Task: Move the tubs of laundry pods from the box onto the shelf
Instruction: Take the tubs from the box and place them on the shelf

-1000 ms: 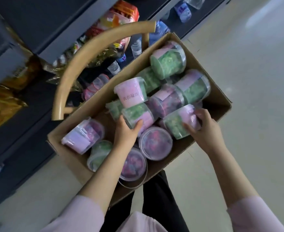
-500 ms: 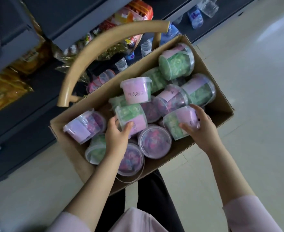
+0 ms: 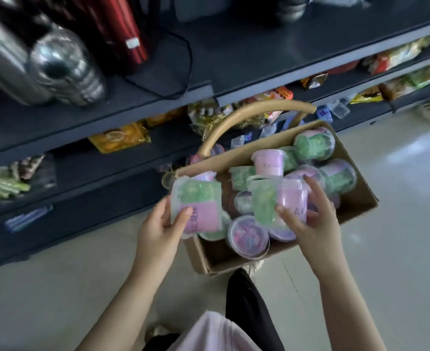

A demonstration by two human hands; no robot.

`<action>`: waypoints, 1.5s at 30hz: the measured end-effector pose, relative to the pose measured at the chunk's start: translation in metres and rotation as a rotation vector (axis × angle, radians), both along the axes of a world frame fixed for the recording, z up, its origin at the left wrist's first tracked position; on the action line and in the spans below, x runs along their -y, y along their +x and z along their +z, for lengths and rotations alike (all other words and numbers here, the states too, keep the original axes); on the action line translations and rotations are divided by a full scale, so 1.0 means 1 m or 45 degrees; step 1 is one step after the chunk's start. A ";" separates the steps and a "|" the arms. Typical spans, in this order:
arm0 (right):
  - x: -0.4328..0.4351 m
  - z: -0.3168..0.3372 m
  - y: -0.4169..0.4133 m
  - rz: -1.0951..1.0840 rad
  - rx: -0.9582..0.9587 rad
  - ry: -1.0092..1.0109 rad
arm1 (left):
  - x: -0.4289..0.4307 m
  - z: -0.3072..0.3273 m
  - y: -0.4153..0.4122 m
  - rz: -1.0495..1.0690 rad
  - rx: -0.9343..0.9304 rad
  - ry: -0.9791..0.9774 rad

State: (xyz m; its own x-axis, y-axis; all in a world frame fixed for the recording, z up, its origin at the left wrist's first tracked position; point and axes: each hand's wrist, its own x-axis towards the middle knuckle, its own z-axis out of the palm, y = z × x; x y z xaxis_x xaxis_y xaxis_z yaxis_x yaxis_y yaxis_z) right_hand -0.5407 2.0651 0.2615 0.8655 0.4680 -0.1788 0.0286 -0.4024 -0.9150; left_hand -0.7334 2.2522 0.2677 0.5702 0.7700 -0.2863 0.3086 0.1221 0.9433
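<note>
A cardboard box on the floor holds several clear tubs of green or purple laundry pods with pink labels. My left hand grips one green-pod tub, lifted just past the box's left wall. My right hand grips a second green-pod tub, held upright above the tubs in the box. Dark shelves rise behind the box. The picture is blurred by motion.
The top shelf carries silver kettles, a red flask and a black cord. Lower shelves hold snack packets and small bottles. A curved tan chair back arches behind the box. My dark trouser leg is below it.
Both hands have lifted their tubs out of the pile; the left one has moved left past the box wall. The view has swung up to show the upper shelves.
</note>
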 end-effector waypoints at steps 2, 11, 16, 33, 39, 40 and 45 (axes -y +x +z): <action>-0.026 0.025 -0.052 0.053 0.082 0.045 | -0.015 0.031 -0.061 0.096 0.036 0.092; -0.160 0.149 -0.260 0.424 0.244 0.394 | -0.085 0.172 -0.304 0.398 0.033 0.571; -0.243 0.218 -0.314 0.614 0.313 0.506 | -0.135 0.238 -0.373 0.487 0.049 0.768; -0.543 0.333 -0.366 0.909 0.580 0.868 | -0.383 0.340 -0.429 0.700 -0.127 1.340; -0.627 0.335 -0.400 0.881 0.744 0.787 | -0.461 0.358 -0.454 0.677 -0.636 1.762; -0.640 0.334 -0.408 0.860 0.770 0.769 | -0.477 0.359 -0.461 0.658 -0.690 1.793; -0.695 0.325 -0.449 0.802 0.857 0.719 | -0.554 0.354 -0.498 0.460 -0.762 1.803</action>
State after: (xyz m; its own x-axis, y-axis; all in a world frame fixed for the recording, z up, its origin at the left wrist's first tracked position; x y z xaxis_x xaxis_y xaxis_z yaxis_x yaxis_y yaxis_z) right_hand -0.9893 2.7605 0.5869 0.2804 0.7290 0.6244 0.6489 0.3354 -0.6830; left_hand -1.2319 2.8061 0.6221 0.3777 0.6627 0.6467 0.8141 -0.5704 0.1090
